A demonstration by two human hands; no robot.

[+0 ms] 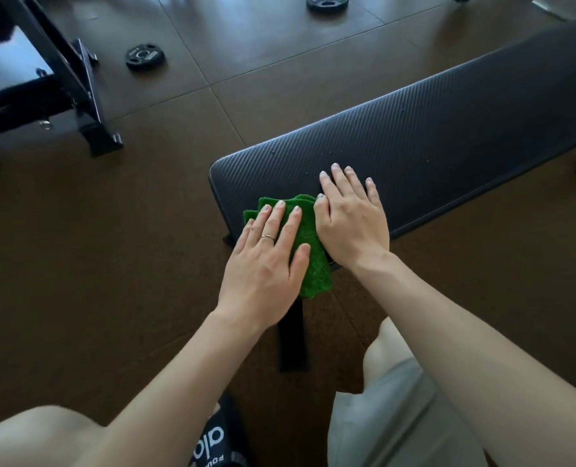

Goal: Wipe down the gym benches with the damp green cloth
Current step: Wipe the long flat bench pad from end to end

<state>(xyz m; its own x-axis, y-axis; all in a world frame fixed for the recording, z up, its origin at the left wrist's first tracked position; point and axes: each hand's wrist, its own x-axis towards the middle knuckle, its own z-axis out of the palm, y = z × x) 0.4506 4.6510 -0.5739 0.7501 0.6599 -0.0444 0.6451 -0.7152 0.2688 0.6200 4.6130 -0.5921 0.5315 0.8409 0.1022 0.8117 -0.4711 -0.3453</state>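
Progress was judged early: the green cloth [308, 251] was found folded at the near end of the bench tabletop [448, 129], one edge hanging over. It was pressed flat under the left hand [266, 257], fingers [276, 224] straight and slightly spread. The right hand [350, 220] lay flat beside it, fingers spread. Most of the pad was judged unwiped. No containers were seen.

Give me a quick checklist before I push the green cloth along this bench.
1. Green cloth on the bench: ok, at the near end, partly overhanging the edge.
2. Left hand flat on cloth: ok.
3. Right hand steadying the pad beside the cloth: ok.
4. Pad ahead free of objects: ok, only small specks.
5. Cloth damp: cannot tell.
6. Weight plate away from the bench: ok.
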